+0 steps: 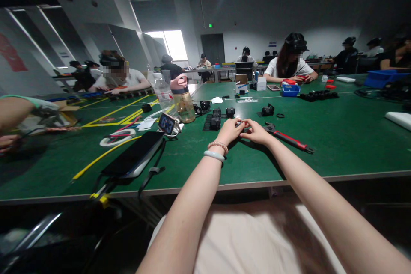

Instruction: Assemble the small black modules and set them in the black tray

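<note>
Over the green table, my left hand (230, 131) and my right hand (257, 132) meet at the fingertips. Both are closed in a pinch around something small, mostly covered by the fingers, whose kind I cannot make out. A beaded bracelet (218, 147) and a pale bangle (214, 156) circle my left wrist. Just beyond my left hand stand several small black parts (214, 122), some on a ribbed black base. Right of my right hand lies a red-handled adjustable wrench (289, 138), its head close to the hand. Another black part (267, 110) and a dark ring (280, 115) lie farther back.
Left on the table (346, 150) are a phone (133, 154), a small lit clock display (167, 123), a drink bottle (183, 105), a clear bottle (163, 94) and a tape roll (117, 137). A co-worker's arm (16, 113) reaches in at left. A blue bin (290, 90) stands opposite.
</note>
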A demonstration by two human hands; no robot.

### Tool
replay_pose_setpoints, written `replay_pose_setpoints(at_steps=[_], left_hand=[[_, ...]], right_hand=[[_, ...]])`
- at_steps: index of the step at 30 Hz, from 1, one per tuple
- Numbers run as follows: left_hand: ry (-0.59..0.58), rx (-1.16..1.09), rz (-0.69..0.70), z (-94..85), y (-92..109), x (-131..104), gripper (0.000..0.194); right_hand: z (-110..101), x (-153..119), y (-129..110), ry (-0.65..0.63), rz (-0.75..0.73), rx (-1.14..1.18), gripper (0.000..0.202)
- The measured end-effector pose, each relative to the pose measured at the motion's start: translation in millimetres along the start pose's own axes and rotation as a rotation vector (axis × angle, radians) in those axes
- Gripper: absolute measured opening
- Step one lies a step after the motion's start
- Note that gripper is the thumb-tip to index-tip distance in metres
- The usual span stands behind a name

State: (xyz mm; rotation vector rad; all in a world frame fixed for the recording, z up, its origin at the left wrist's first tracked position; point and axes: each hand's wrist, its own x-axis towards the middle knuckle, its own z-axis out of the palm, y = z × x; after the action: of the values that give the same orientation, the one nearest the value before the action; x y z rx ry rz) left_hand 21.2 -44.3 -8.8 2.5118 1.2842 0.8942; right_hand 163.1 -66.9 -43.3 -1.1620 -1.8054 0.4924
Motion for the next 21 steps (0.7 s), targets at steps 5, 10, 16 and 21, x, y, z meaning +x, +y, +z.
replay_pose_setpoints(at_steps=[5, 10, 16, 21], left_hand=[[0.004, -0.018, 0.038, 2.3, -4.0, 0.9, 0.042], [0.006, -0.024, 0.059, 2.8, -4.9, 0.9, 0.043], [-0.019, -0.023, 0.037, 0.4, -0.2, 0.1, 0.042], [-0.03, -0.046, 0.04, 1.6, -1.1, 1.3, 0.041]], right_hand=[[0.4, -0.1, 0.0, 0.014, 0.007, -0.003, 0.051], [0.5, 0.2, 1.4, 0.019, 0.015, -0.007, 0.053], [1.4, 1.0, 4.3, 0.042, -0.007, -0.05, 0.053], [1.3, 1.0, 3.8, 0.047, -0.005, -0.084, 0.054]])
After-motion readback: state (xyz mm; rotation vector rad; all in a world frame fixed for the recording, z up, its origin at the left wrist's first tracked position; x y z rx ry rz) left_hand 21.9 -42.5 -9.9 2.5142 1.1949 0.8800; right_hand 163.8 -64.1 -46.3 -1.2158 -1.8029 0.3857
